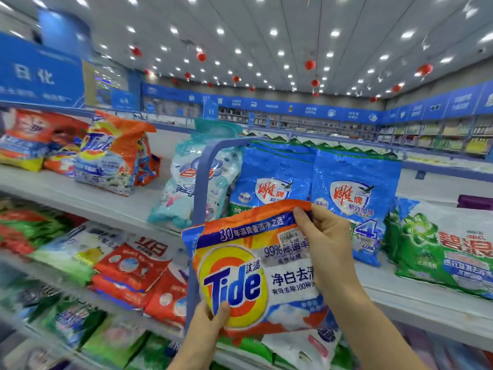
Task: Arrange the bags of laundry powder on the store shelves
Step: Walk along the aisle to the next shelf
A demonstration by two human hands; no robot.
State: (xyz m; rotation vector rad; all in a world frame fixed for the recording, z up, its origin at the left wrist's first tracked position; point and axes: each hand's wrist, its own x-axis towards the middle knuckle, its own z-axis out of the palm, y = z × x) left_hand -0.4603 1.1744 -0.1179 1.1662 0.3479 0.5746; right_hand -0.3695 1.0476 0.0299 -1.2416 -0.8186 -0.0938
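Fingers [302, 217] of the right hand [329, 244] pinch the top right corner of the orange, yellow and white plastic bag of Tide laundry powder [248, 273]. The thumb lies on the front. The other fingers are tucked behind the bag, where I cannot see them. The left hand [210, 325] grips the bottom left corner the same way, with its thumb pressed on the big yellow circle. So both hands hold the bag, and it hangs in the air between them, not on any shelf yet.

The bag stands up tall. Its long side goes up and down, and its top leans a bit to the left. It is right in front of the blue bent metal bar [200, 188] that splits the white top shelf [80, 194]. Just right of the bar stand two shiny blue bags [354, 193], and further right lies a green bag [448, 252]. Just left of the bar a pale blue-green bag [186, 180] leans over. Well left of the bar sit more orange Tide bags [112, 153], which look like the same kind.

I think the held bag belongs with them. That spot is up and to the left of the fingers, so the left hand is nearer, and the bag would have to go past the bar.
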